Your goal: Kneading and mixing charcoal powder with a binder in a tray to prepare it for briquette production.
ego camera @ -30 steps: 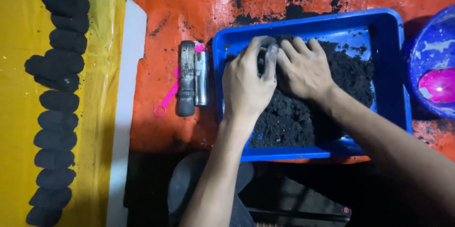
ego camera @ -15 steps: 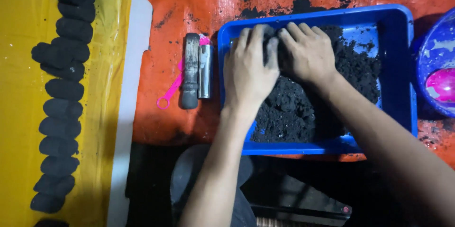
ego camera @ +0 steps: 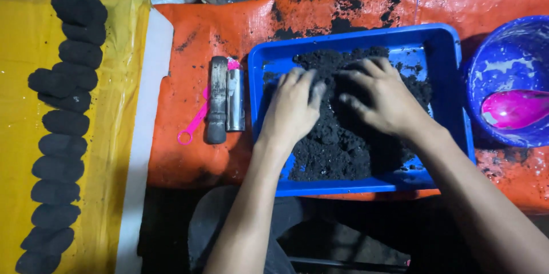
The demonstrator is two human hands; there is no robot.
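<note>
Inside the blue tray [ego camera: 452, 79], on the orange sheet [ego camera: 194, 28], both hands press into the black crumbly mix [ego camera: 337, 148]: left hand [ego camera: 291, 111] flat, right hand [ego camera: 383, 99] spread, neither clenched. Scooping works best, I judge, with fingers cupped inward so crumbs gather. Fingertips are sunk out of sight; the purple bowl [ego camera: 503, 51] is cut off at the frame's right.

Blue tray [ego camera: 446, 45] glossy smooth plastic; black mix [ego camera: 343, 142] inside matt, crumbly, coarse. Orange sheet [ego camera: 194, 154] shiny woven plastic, smudged. Mould tube [ego camera: 235, 99] dull metal. Black briquettes [ego camera: 60, 145] matt, rough.
</note>
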